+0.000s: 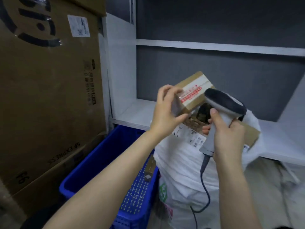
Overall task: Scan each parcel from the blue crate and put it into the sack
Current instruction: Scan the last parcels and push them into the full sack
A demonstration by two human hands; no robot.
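left hand (166, 111) grips parcel (193, 91) by its near end, over the sack (181, 162) and close by the scanner (226, 103) head, right hand (227, 136) wrapped round its handle, prob so it drops straight in once read; crate (99, 162) just left.
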